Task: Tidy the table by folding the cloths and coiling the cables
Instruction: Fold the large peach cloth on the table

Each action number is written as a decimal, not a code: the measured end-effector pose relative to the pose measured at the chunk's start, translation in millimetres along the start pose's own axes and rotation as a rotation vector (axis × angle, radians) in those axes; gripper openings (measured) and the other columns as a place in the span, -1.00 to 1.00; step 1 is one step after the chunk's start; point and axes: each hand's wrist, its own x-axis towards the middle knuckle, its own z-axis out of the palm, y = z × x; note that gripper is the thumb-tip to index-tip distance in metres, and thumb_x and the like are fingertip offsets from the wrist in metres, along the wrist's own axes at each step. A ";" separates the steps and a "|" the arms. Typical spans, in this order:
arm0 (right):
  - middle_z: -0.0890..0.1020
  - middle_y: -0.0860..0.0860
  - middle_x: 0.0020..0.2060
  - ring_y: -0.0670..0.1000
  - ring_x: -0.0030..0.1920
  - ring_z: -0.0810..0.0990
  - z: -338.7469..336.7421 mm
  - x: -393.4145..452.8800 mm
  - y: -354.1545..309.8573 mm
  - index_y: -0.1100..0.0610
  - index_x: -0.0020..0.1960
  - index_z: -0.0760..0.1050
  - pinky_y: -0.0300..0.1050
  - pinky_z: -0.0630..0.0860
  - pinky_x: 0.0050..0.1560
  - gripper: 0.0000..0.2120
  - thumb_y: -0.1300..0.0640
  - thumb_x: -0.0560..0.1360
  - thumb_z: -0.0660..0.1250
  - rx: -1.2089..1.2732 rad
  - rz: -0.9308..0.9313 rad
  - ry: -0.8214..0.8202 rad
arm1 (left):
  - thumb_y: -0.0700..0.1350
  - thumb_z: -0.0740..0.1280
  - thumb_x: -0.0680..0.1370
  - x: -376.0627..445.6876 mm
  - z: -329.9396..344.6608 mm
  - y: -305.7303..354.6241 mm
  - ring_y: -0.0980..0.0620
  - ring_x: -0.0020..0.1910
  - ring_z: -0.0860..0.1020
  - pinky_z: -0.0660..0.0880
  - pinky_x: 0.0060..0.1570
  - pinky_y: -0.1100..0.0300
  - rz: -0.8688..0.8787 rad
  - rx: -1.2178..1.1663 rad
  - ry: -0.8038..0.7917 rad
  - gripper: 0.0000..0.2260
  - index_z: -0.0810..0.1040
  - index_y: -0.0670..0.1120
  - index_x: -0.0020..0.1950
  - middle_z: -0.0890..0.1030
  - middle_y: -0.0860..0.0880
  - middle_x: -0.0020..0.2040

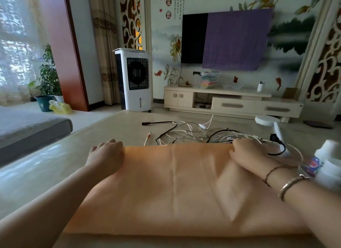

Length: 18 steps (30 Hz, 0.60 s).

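An orange cloth (175,188) lies spread flat on the pale table (46,166) right in front of me, with a crease down its middle. My left hand (105,155) sits at the cloth's far left corner, fingers curled over the edge and holding it. At the far right corner, my right hand (249,153) grips the cloth with bent fingers. Just behind the cloth's far edge lies a loose tangle of white and black cables (195,133), touching the right hand's knuckles.
A white desk lamp (273,126) stands at the right behind my right hand. A white plastic bottle (328,164) stands at the table's right edge, close to my right wrist. A grey sofa cushion (27,129) lies left of the table.
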 end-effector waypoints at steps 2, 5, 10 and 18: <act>0.61 0.10 0.10 0.14 0.17 0.54 1.9 0.5 -0.8 0.13 0.08 0.52 -0.05 0.48 0.09 -0.75 0.06 0.52 0.17 -0.030 0.000 0.051 | -0.07 0.08 0.61 1.0 2.2 3.3 -0.08 0.12 0.46 0.33 0.18 0.00 -0.023 0.011 0.000 -0.82 0.47 0.01 0.01 0.47 -0.01 0.04; 0.62 0.06 0.06 0.13 0.16 0.52 0.4 -1.3 -1.8 0.11 0.04 0.54 -0.04 0.46 0.08 -0.77 0.05 0.52 0.17 -0.061 0.017 0.124 | -0.06 0.08 0.60 -0.3 6.0 9.4 -0.11 0.17 0.44 0.27 0.26 -0.03 -0.054 0.012 0.009 -0.83 0.46 0.01 0.03 0.46 -0.02 0.06; 0.50 0.07 0.17 0.14 0.24 0.42 -7.4 -14.1 -5.8 0.12 0.20 0.38 0.05 0.37 0.20 -0.71 0.09 0.50 0.20 -0.094 0.010 0.085 | -0.05 0.31 0.54 -10.6 7.7 11.2 -0.18 0.39 0.24 0.04 0.46 -0.15 -0.077 -0.019 0.175 -0.57 0.31 -0.03 0.38 0.31 -0.06 0.38; 0.47 -0.05 0.07 0.00 0.18 0.36 -49.3 -94.0 -29.3 0.05 0.12 0.44 -0.14 0.26 0.20 -0.75 -0.03 0.49 0.26 0.437 -0.429 0.195 | -0.18 0.36 0.52 -62.5 -26.1 35.8 0.16 -0.11 0.54 0.48 -0.12 0.25 0.487 -0.446 0.142 -0.90 0.57 0.02 -0.09 0.54 0.09 -0.06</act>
